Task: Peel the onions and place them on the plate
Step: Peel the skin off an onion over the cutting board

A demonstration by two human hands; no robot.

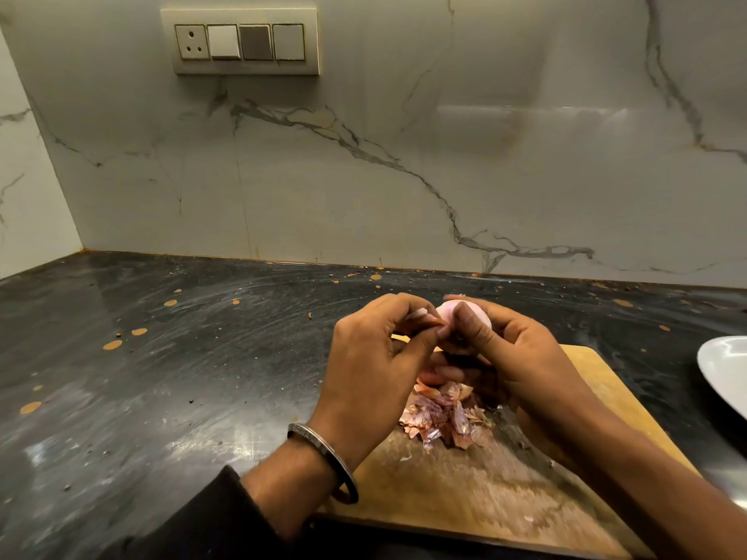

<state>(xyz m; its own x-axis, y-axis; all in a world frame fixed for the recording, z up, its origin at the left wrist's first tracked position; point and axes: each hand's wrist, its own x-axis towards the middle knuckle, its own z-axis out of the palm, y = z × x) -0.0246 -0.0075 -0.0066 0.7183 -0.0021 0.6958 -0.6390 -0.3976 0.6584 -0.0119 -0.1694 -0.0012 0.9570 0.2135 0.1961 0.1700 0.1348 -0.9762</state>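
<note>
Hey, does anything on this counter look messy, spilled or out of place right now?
Yes. Orange-brown spots are splattered across the dark counter, more of them along the wall edge. Loose onion skins are piled on the cutting board, expected while peeling. The plate sits at the right edge, mostly out of frame.

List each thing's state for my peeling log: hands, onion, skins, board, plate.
Onion: held up, mostly peeled.
Left hand: pinching a skin strip.
Right hand: gripping the onion.
Skins: heaped on the board.
Cutting board: flat on the counter.
Plate: visible part bare.
</note>
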